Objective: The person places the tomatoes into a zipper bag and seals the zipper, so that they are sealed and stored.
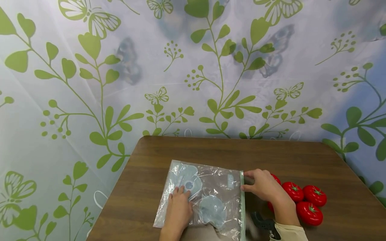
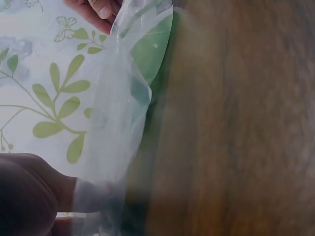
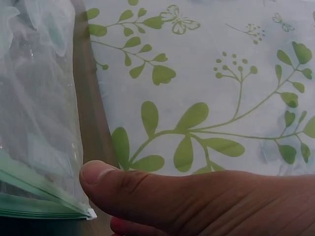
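A clear plastic zip bag (image 1: 220, 187) with pale blue shapes printed on it lies on the table. A green zip strip (image 1: 242, 204) runs along its right side, and a small white slider (image 3: 91, 214) sits at the far end of that strip. My left hand (image 1: 178, 211) rests on the left part of the bag, fingers extended over the pale blue print. At the upper right corner, my right hand (image 1: 265, 187) holds the edge by the strip between thumb and fingers. Its thumb (image 3: 103, 179) shows beside the bag's edge in the right wrist view.
Several red tomatoes (image 1: 310, 213) sit in a cluster right of the bag, partly hidden by my right forearm. The brown wooden table (image 1: 135, 187) ends at the back against a white sheet (image 1: 169, 110) with green leaves and butterflies.
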A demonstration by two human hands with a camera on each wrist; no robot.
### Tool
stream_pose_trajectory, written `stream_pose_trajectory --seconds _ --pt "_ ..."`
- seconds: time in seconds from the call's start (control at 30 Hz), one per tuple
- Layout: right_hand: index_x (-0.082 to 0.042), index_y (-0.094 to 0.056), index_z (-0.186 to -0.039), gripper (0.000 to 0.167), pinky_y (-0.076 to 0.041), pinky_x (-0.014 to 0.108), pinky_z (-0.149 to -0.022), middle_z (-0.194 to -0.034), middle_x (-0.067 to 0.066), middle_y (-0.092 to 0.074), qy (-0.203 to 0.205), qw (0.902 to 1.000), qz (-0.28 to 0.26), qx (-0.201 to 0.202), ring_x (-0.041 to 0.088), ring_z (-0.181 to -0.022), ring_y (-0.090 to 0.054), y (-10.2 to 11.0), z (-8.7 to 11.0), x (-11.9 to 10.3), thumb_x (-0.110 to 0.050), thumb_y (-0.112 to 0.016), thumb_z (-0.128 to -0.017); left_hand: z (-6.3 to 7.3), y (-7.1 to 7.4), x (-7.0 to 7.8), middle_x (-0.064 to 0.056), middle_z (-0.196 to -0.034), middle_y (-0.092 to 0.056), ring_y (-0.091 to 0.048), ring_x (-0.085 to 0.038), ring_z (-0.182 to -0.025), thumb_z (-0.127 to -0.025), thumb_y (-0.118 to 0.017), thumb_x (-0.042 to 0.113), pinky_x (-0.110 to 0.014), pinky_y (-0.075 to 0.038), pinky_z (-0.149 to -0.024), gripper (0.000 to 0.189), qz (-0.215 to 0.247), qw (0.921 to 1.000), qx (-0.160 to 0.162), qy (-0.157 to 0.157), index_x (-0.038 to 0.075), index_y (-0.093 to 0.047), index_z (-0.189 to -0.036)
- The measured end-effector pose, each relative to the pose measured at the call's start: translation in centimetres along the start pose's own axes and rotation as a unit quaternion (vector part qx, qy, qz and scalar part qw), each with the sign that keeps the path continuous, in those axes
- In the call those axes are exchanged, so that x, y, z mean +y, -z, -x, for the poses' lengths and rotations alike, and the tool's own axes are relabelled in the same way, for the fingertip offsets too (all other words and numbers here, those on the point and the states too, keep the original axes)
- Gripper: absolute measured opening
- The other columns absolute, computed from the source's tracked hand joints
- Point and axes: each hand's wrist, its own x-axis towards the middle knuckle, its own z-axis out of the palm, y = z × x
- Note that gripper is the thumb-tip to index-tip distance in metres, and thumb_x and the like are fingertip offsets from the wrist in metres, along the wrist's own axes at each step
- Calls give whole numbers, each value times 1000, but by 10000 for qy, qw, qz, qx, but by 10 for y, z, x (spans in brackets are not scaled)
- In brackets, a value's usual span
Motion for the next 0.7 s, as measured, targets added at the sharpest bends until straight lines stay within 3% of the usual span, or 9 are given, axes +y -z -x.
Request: stream_pose_trajectory --seconds 0.13,0.23,0.5,0.7 --pt "1 -73 -137 59 -57 66 -104 -136 27 -74 38 10000 -30 -18 48 -127 -70 0 0 1 -29 -91 -90 -1 -17 -15 -28 -133 -73 -65 -56 -127 -85 -78 1 -80 -50 -100 26 20 9993 342 -159 2 -81 -111" --pt "1 -73 -136 56 -56 66 -104 -136 26 -74 48 10000 -44 -26 48 -127 -69 0 1 1 -27 -91 -90 -3 -26 -24 -26 -133 -74 -66 -54 -129 -86 -73 -1 -78 -51 -101 27 27 9990 413 -153 3 -83 -111" --pt "-2 -78 -130 45 -57 67 -103 -129 23 -78 13 9999 -23 -150 47 -123 -71 -3 -1 1 -19 -90 -90 -9 -32 -36 -23 -134 -75 -68 -51 -128 -83 -67 -7 -74 -53 -102 36 -104 9990 424 -137 5 -83 -113" --pt "-8 -85 -113 26 -61 61 -99 -115 12 -82 205 9992 -92 -321 33 -107 -76 -9 -4 5 -15 -90 -88 -12 -35 -43 -22 -132 -76 -69 -50 -126 -83 -65 -7 -74 -53 -101 36 -3 9979 639 -107 5 -84 -110"
